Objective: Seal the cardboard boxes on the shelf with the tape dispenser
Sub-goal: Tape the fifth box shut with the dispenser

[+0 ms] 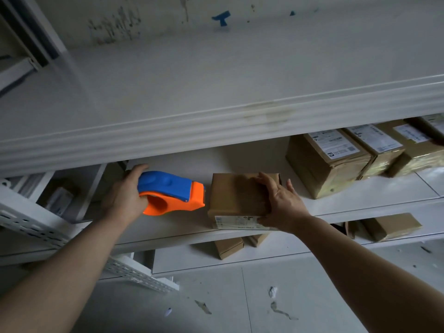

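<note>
A brown cardboard box (pixel 234 197) with a white label on its front face sits near the front edge of the middle shelf (pixel 182 224). My right hand (pixel 280 200) rests on its top right part, thumb against the front face and fingers spread over the top. My left hand (pixel 125 193) grips a blue and orange tape dispenser (pixel 171 192) just left of the box, its orange nose close to the box's left edge.
Several taped boxes with labels (pixel 336 162) stand at the right of the same shelf. The upper shelf's front beam (pixel 216 131) hangs low overhead. Small boxes (pixel 228 247) and another box (pixel 391 227) lie on the shelf below. A perforated white upright (pixel 36 227) runs at left.
</note>
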